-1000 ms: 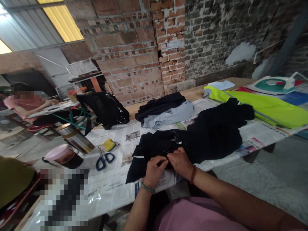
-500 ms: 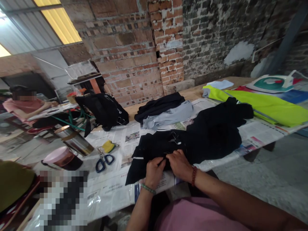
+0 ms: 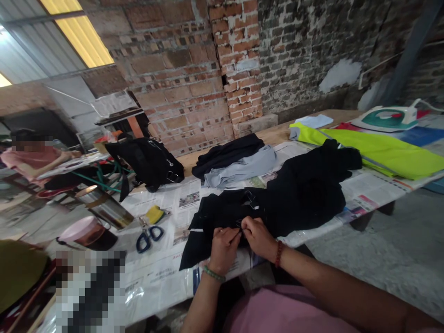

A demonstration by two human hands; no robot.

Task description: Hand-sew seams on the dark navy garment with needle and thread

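A black garment (image 3: 305, 189) lies bunched along the table's near edge. My left hand (image 3: 225, 249) is closed, pinching a fold of its cloth at the near side. Close beside it, my right hand (image 3: 258, 237) is closed too, thumb and forefinger pressed together at the same spot. Something thin shows between the fingertips, too small to name; it may lie in the right hand's pinch. Just beyond the hands, a metal clip or buckle (image 3: 252, 200) rests on the black cloth.
To the left are scissors (image 3: 149, 238), a yellow-and-dark item (image 3: 154, 214), a steel flask (image 3: 104, 207) and a pink-lidded cup (image 3: 86, 233). Behind lie a black bag (image 3: 142, 162) and grey cloth (image 3: 243, 166). A neon-yellow vest (image 3: 388, 155) and iron (image 3: 386, 118) are right. Another person (image 3: 31, 159) sits far left.
My left hand's fingers have flattened and stretched further over the cloth towards the right hand. Both hands stay at the same fold. The whole view has shifted slightly.
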